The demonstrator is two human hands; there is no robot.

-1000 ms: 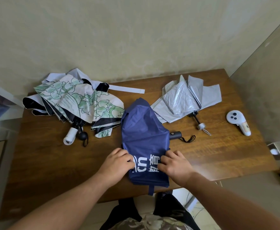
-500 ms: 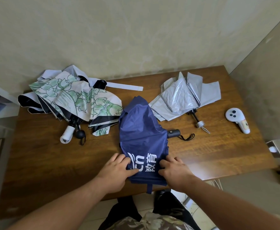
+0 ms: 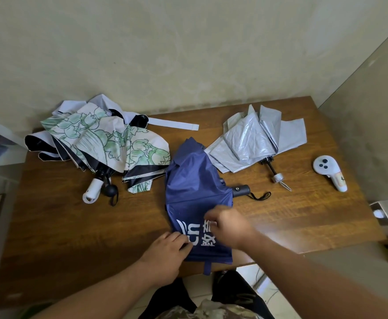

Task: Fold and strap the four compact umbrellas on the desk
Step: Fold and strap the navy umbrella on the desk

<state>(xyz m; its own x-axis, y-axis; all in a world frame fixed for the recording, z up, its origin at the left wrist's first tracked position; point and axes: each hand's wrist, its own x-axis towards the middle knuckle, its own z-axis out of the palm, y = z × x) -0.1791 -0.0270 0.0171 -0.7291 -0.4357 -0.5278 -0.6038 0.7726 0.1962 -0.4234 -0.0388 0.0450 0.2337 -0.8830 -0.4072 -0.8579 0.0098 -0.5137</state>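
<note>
Shifting inward, my right hand (image 3: 228, 226) has left the canopy's edge and now pinches cloth over the printed panel, though blur hides the fingers; my left hand (image 3: 165, 254) keeps gripping the navy umbrella (image 3: 195, 192) at the tabletop's (image 3: 62, 226) near edge. I judge pleat-gathering underway. Beyond, the floral umbrella (image 3: 101, 143) and silver umbrella (image 3: 257, 139) lie unfolded.

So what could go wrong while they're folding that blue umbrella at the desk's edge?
The blue umbrella hangs a little over the desk edge, strap dangling, so a tug might pull it off. Both the left hand and the right hand work only its near end, so the far folds could bunch unevenly. Its handle lies close to the silver umbrella, which might get nudged.
</note>
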